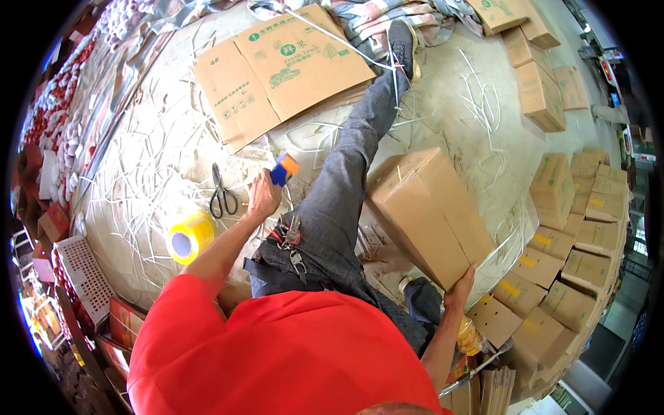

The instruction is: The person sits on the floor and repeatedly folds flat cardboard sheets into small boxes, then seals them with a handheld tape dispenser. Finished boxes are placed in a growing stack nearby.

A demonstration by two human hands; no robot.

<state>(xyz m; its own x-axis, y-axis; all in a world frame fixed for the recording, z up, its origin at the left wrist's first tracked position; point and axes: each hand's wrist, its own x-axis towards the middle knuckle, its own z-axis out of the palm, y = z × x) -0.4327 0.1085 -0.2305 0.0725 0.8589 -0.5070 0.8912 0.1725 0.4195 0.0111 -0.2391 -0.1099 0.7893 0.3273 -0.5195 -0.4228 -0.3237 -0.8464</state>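
My left hand (263, 198) is closed around a blue and orange tape dispenser (282, 170), held over the floor beside my outstretched leg. Just left of that hand lie black-handled scissors (221, 194). A large yellow roll of tape (190, 238) rests close to my left forearm. To the right of my leg is a closed brown cardboard box (430, 214), set at an angle. My right hand (459, 289) grips its near right corner; part of the fingers is hidden by the box.
Flattened printed cardboard (290, 69) lies ahead, left of my shoe (401, 52). Loose white straps (142, 183) litter the floor. Many brown boxes (553, 277) stand at right, with more at far right. A white plastic crate (84, 277) and red net bags (59, 111) line the left.
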